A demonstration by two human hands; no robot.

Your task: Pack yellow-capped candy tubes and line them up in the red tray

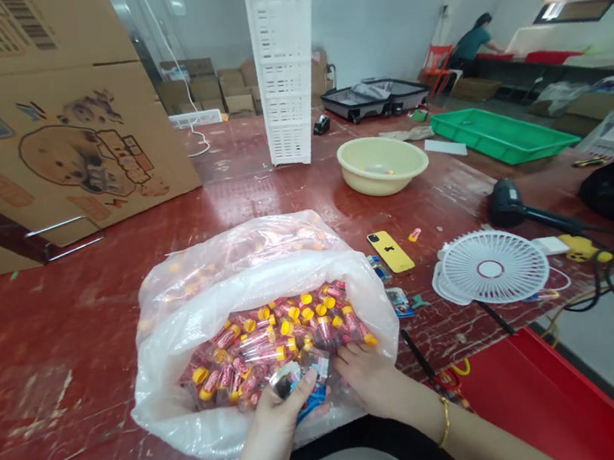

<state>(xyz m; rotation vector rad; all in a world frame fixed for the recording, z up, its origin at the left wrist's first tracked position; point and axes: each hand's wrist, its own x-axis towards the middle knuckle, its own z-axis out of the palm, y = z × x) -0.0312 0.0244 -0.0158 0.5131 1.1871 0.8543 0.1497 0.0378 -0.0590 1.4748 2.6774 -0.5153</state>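
A large translucent white plastic bag (174, 340) lies with its mouth open in front of me. Inside is a heap of small clear bottles (260, 347) with pink labels and yellow caps. My left hand (281, 416) is closed around a small clear packet (310, 393) with blue and white print, held over the near side of the heap. Just right of it, my right hand (365, 374) reaches over the bag's near rim into the bottles. Its fingers are bent and close together, and what they grip is hidden.
Right of the bag lie a yellow phone (391, 251), small printed packets (400, 302) and a white fan (487, 268). Farther back are a cream basin (385, 181), a green tray (499, 134) and a hair dryer (514, 204). A big cardboard box (60, 143) stands left. A person (472, 47) sits far off.
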